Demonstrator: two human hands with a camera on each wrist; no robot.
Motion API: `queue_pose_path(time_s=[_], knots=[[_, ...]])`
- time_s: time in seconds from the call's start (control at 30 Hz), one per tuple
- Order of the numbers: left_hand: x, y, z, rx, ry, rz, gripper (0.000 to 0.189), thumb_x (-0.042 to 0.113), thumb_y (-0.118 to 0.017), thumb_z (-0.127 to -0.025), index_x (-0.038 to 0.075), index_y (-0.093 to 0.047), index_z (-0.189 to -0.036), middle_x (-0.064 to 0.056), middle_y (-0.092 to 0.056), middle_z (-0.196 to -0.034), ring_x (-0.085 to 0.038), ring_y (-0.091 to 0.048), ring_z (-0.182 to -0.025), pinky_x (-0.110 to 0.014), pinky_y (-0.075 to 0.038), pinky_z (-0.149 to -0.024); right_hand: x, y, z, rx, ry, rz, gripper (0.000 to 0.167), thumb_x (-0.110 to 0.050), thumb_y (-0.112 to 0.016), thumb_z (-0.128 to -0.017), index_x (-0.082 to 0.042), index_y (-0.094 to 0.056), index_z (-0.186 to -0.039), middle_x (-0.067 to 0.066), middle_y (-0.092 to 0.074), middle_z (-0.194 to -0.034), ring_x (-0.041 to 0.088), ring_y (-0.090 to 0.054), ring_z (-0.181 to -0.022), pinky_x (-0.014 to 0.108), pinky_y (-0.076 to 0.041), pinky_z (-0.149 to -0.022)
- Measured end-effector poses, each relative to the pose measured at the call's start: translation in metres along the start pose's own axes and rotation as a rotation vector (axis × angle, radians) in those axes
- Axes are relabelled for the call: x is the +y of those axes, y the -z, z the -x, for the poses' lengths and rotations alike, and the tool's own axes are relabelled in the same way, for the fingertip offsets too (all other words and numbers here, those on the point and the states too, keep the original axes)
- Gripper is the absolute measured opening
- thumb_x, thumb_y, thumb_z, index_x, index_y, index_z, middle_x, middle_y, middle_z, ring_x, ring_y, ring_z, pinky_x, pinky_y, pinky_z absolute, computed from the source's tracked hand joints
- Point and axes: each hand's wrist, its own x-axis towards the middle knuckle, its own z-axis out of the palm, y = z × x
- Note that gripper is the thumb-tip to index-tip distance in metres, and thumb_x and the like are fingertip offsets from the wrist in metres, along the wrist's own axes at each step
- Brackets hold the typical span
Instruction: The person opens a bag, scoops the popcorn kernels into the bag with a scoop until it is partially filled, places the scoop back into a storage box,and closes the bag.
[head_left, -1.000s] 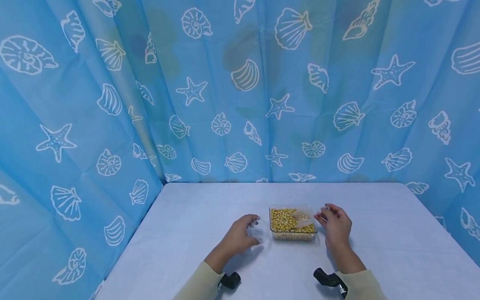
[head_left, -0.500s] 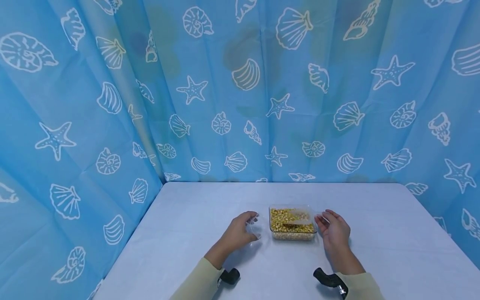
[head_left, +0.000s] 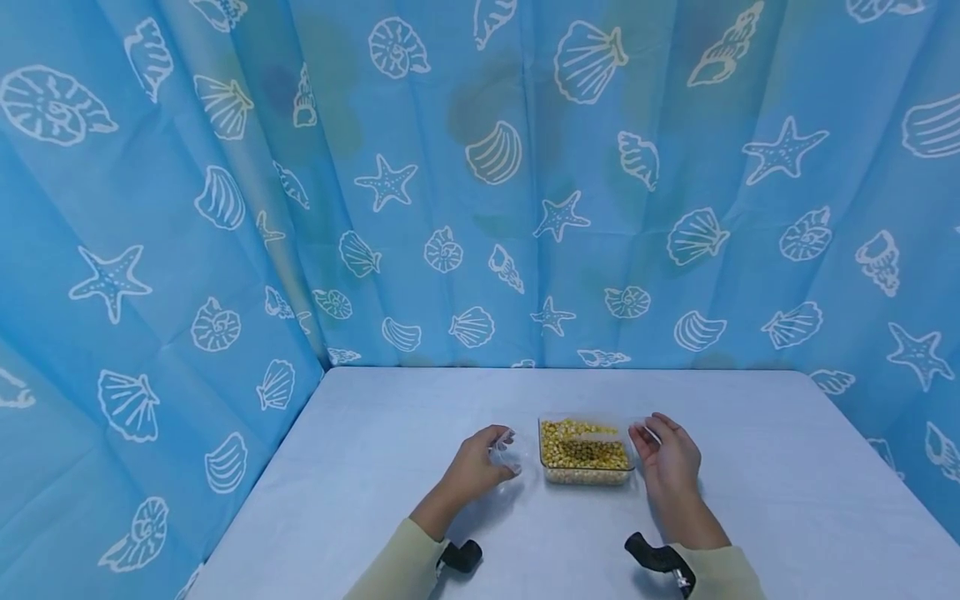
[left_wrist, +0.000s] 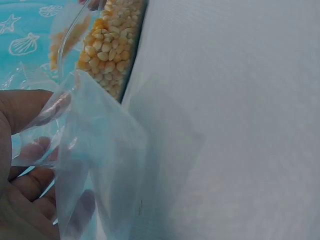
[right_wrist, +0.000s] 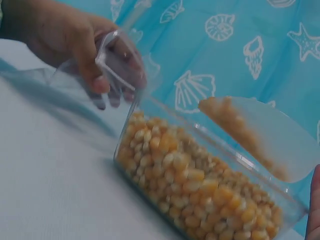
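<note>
A clear rectangular container (head_left: 587, 477) of yellow corn kernels (right_wrist: 185, 185) stands on the table between the two hands. On its left, my left hand (head_left: 474, 468) holds a clear plastic bag (left_wrist: 105, 150), thumb and fingers spread at its mouth. The bag's mouth faces the container's left end. My right hand (head_left: 671, 458), at the container's right side, pinches a translucent scoop (right_wrist: 272, 132). Kernels lie along the scoop's lower side, over the container's rim in the right wrist view. Only a sliver of the right hand shows in that view.
A white cloth covers the table (head_left: 390, 408). Behind and to the left hangs a blue curtain (head_left: 442, 192) printed with shells and starfish. Black wrist mounts (head_left: 461, 556) sit at both sleeves, low over the cloth.
The scoop has come up out of the corn and levelled over the container, casting a dark shadow on the kernels. The left hand and bag have barely moved.
</note>
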Motion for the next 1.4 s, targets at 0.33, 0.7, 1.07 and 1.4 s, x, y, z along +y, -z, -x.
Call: queue_pose_path(time_s=[0.33,0.7,1.07,1.4], knots=[[0.003,-0.006,-0.001,-0.040,-0.049,0.014,0.052,0.020,-0.081,-0.080,0.017,-0.058,-0.127,0.011,-0.062,-0.114,-0.017,-0.057,-0.112,-0.042,-0.047,-0.094,-0.015,-0.013,0.013,-0.063,0.017,-0.087,0.022,-0.009,-0.058,-0.098,-0.007,-0.049,-0.118,0.010,-0.048,-0.109,0.019,-0.058,-0.096,0.028,-0.051,-0.087],[0.010,-0.008,-0.006,0.000,-0.071,-0.035,0.054,0.023,-0.080,-0.081,0.015,-0.057,-0.129,0.007,-0.062,-0.114,-0.019,-0.056,-0.113,-0.041,-0.047,-0.094,-0.023,-0.020,0.019,-0.063,-0.029,-0.138,0.027,-0.009,-0.058,-0.098,-0.009,-0.047,-0.122,0.008,-0.045,-0.115,0.018,-0.056,-0.105,0.030,-0.047,-0.093],[0.010,-0.006,-0.007,0.007,-0.045,-0.040,0.055,0.025,-0.080,-0.080,0.017,-0.057,-0.130,0.007,-0.063,-0.115,-0.019,-0.057,-0.112,-0.042,-0.048,-0.093,-0.013,-0.024,0.020,-0.101,-0.036,-0.061,0.027,-0.011,-0.058,-0.098,-0.009,-0.046,-0.123,0.008,-0.046,-0.114,0.019,-0.055,-0.107,0.028,-0.049,-0.091],[0.016,-0.005,-0.003,-0.014,-0.027,-0.038,0.054,0.025,-0.080,-0.081,0.018,-0.057,-0.130,0.009,-0.062,-0.113,-0.017,-0.057,-0.110,-0.041,-0.048,-0.091,-0.006,-0.029,0.024,-0.140,-0.013,0.028,0.024,-0.010,-0.057,-0.099,-0.006,-0.048,-0.120,0.009,-0.050,-0.106,0.018,-0.060,-0.094,0.029,-0.050,-0.089]])
